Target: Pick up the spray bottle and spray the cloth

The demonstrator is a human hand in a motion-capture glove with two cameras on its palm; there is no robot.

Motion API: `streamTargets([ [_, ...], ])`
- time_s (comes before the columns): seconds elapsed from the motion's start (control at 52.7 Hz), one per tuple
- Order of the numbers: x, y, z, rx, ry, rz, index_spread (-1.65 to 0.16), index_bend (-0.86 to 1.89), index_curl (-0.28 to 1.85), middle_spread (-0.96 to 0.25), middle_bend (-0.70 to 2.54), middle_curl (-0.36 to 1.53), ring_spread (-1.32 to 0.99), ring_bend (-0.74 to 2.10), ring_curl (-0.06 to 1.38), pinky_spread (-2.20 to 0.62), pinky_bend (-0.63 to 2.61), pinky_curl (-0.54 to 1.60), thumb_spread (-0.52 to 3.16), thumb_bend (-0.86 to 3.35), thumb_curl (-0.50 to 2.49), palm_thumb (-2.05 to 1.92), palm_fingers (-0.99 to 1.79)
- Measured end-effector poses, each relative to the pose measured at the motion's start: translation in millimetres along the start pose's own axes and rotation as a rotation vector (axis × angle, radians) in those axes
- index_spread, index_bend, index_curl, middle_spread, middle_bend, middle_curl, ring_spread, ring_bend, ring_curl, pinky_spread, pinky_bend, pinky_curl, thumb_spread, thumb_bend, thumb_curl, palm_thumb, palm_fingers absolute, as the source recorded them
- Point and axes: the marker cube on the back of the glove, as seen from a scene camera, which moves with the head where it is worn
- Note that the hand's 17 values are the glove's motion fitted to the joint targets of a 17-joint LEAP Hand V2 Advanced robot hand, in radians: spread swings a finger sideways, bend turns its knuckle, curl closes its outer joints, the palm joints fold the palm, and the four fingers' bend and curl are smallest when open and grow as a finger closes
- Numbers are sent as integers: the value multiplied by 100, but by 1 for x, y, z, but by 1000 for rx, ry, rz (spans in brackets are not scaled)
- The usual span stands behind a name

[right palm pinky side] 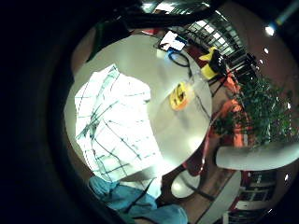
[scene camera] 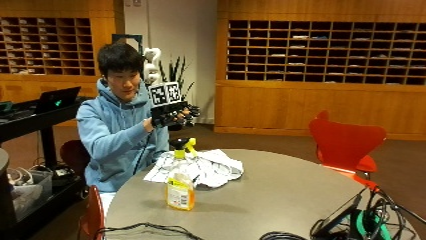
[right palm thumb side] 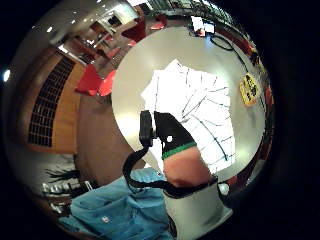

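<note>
Gloved right hand is raised at chest height, fingers loosely curled and holding nothing. Below it, the checked cloth lies crumpled on the round table. Spray bottle stands upright just beyond the cloth, untouched, well apart from the fingers. Red chair stands beside the table.

wood cubby wall, red chair, round table

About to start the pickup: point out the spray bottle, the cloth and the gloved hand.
spray bottle (scene camera: 180, 186): outside view, on its yellow body.
cloth (scene camera: 208, 167): outside view, on the crumpled middle, behind the bottle.
gloved right hand (scene camera: 174, 114): outside view, on the raised glove, above the table.
</note>
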Motion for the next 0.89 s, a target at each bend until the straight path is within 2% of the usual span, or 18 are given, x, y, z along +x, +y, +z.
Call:
streamTargets([
  [0.133, 13, -1, -9, 85, -76, 28, -20, 6, 3, 5, 22, 11, 12, 38, 12, 18, 63, 22, 76, 20, 13, 40, 21],
  [0.304, 36, 3, -20, 236, -137, 92, -23, 9, 6, 5, 25, 18, 15, 44, 17, 22, 65, 27, 98, 16, 19, 45, 18],
  [0.626, 56, 31, -24, 573, -288, 158, -22, 12, 11, 6, 27, 25, 16, 47, 22, 24, 66, 31, 107, 7, 28, 53, 18],
  [0.892, 84, 37, -4, 737, -397, 268, -20, 11, 14, 6, 27, 29, 15, 50, 25, 23, 65, 32, 106, 1, 34, 62, 24],
])
